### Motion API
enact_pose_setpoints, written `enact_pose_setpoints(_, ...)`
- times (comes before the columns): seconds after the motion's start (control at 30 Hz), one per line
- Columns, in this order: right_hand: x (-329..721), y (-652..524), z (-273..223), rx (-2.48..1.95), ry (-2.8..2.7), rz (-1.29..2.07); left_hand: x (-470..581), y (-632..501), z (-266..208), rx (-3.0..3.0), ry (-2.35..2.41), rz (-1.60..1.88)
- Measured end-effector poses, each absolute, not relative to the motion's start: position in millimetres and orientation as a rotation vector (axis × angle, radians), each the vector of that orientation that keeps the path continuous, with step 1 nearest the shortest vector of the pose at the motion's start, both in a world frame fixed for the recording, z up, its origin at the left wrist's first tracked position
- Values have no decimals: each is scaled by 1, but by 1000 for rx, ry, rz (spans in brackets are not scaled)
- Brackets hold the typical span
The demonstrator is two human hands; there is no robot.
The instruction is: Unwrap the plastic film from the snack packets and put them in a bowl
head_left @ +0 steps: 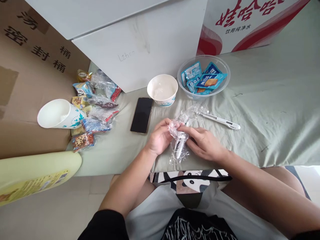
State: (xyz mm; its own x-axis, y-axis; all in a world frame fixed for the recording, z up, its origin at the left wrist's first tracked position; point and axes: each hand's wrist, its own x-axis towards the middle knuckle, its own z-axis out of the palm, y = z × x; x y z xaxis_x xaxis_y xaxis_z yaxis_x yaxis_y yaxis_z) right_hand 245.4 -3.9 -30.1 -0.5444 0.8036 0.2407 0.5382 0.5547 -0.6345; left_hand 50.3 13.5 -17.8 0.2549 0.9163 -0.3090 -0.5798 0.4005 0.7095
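Observation:
Both my hands meet over the near edge of a pale green cloth surface. My left hand and my right hand pinch a crumpled clear plastic wrapper between them; a white object shows inside it. More crinkled clear plastic lies just beyond my fingers. A white pen-like tool rests on the cloth to the right of it.
A black phone lies left of my hands. Behind stand a white paper bowl and a clear plastic bowl with blue snack packets. At left are a tipped paper cup, a snack pile and cardboard.

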Motion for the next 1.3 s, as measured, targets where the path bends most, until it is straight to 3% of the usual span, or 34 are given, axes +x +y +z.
enact_pose_setpoints(0.3, 251, -1, -22, -1091, -2215, 848, 49, 17, -9, 367, 837, 1164)
enact_pose_setpoints(0.7, 245, 0, -13, -1631, -2158, 923, 50, 19, -17, 413, 799, 1136)
enact_pose_setpoints(1.03, 247, 0, -17, -1557, -2082, 837, 50, 16, -14, 458, 783, 1041)
enact_pose_setpoints(1.3, 249, 4, -16, -1583, -1658, 813, 45, 19, -10, 462, 798, 1110)
